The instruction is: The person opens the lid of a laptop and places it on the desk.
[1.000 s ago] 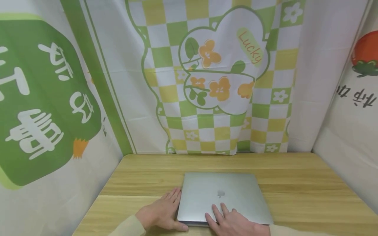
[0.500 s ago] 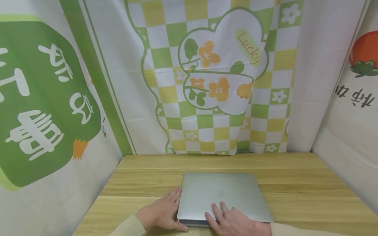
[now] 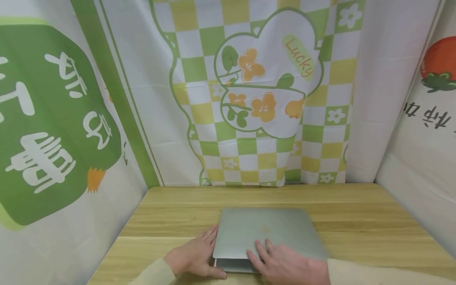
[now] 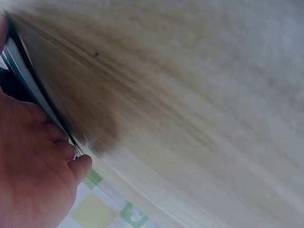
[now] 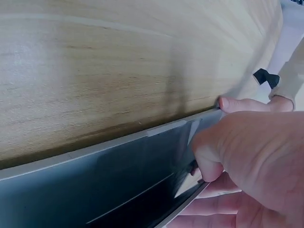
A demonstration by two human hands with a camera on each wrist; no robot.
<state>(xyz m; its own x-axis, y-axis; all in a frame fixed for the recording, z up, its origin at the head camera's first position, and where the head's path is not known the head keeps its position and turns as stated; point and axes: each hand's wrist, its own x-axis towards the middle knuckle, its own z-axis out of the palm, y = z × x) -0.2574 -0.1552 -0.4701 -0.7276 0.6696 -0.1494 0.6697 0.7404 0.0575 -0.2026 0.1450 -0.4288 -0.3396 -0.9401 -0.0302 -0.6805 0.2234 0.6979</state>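
Note:
A silver laptop [image 3: 263, 225] lies on the wooden table, its lid tilted up slightly along the near edge. Through that gap the dark inside [image 5: 123, 175] shows in the right wrist view. My right hand [image 3: 286, 263] pinches the lid's front edge, thumb underneath and fingers spread over the top. Along the laptop's left side rests my left hand [image 3: 196, 253], with straight fingers against the side and the thumb at the front left corner. In the left wrist view its palm [image 4: 33, 161] is beside the laptop's thin edge.
The wooden table [image 3: 171, 217] extends around the laptop on all sides. Behind it hangs a checked green and yellow cloth [image 3: 246, 146]. Printed fabric walls [image 3: 135, 213] stand close on the left and right.
The lid's front edge has risen, widening a dark gap above the base. My right hand has moved up slightly with it, while my left hand has stayed at the left side.

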